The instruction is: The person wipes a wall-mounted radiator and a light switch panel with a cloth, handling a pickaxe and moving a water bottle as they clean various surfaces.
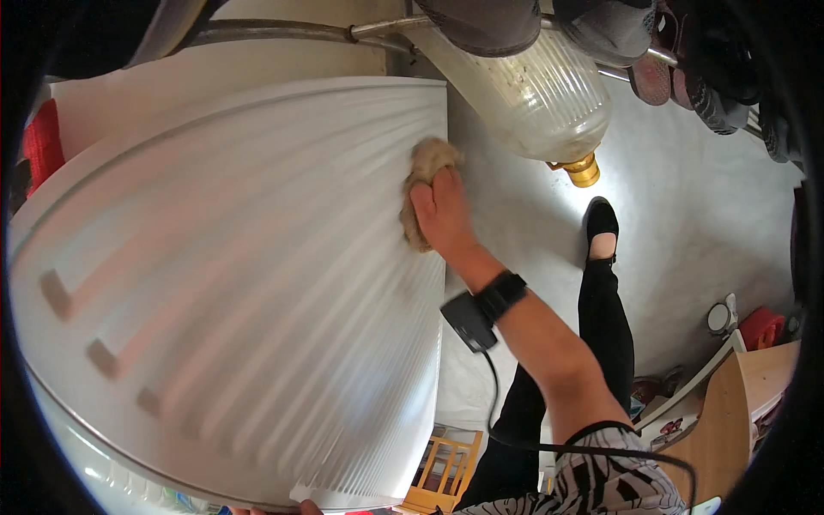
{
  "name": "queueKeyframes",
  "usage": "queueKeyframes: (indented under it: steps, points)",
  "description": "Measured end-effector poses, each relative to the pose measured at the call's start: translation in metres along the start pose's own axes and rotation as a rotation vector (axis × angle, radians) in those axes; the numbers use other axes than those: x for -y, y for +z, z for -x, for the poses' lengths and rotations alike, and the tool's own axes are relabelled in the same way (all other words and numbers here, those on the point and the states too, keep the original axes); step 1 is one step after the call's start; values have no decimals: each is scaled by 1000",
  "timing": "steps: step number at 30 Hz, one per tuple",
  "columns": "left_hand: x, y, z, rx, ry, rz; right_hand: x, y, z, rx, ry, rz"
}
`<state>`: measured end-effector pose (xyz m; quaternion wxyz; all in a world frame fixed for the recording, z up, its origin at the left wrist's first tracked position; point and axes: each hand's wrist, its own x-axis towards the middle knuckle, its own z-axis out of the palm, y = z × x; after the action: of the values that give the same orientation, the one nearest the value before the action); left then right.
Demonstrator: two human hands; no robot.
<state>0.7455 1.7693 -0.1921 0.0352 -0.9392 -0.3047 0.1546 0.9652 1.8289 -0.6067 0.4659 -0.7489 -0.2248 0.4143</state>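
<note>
My right hand (447, 212) presses a bunched beige cloth (434, 154) against a large white ribbed panel (290, 257), close to its straight right edge. A black strap with a small box and cable is around that wrist. At the very bottom of the picture, only fingertips of my left hand (310, 507) show, gripping the panel's lower rim; the rest of this hand is cut off. Long ridges fan across the panel, and several short dark slots or marks lie near its left side.
Beyond the panel hangs or leans a large clear ribbed bottle (547, 96) with a gold cap (582, 170). Shoes (605, 29) rest along a metal rail (283, 31) at the top. A wooden chair (444, 470) stands below, and a wooden cabinet (721, 412) at lower right.
</note>
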Motion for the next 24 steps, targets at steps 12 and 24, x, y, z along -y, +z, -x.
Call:
queueKeyframes:
  steps: [12, 24]
  points:
    - [0, 7, 2, -17, 11, -67, -162, 60, -35, -4, 18, 127]
    - [-2, 7, 0, -13, 53, -85, -16, 29, 192, 42, 60, -297]
